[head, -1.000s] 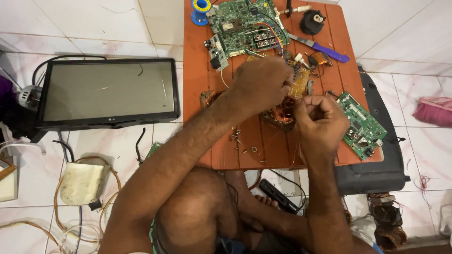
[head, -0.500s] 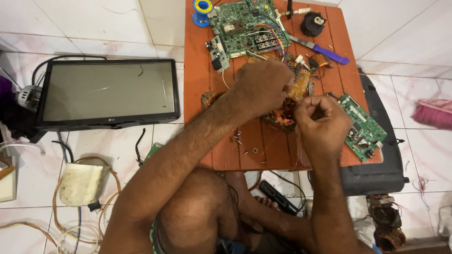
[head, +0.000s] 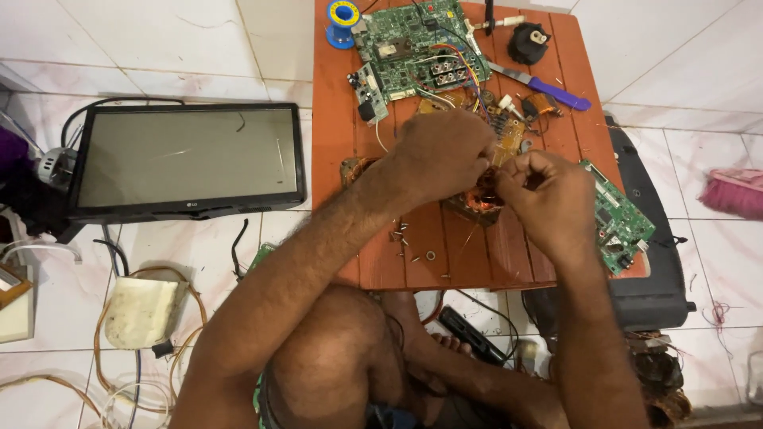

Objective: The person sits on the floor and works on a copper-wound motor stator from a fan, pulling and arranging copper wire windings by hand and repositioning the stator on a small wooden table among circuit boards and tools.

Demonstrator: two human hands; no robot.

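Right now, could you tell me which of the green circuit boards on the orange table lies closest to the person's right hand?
The narrow green board at the table's right edge, beside the right hand. The larger green board lies at the far end, beside the blue solder spool.

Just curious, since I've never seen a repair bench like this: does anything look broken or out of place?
Yes. A monitor lies flat on the floor tiles, screen up, its glass scratched. Loose screws are scattered on the small table, and a green board overhangs its right edge. Both hands, left and right, pinch a copper-wound part.
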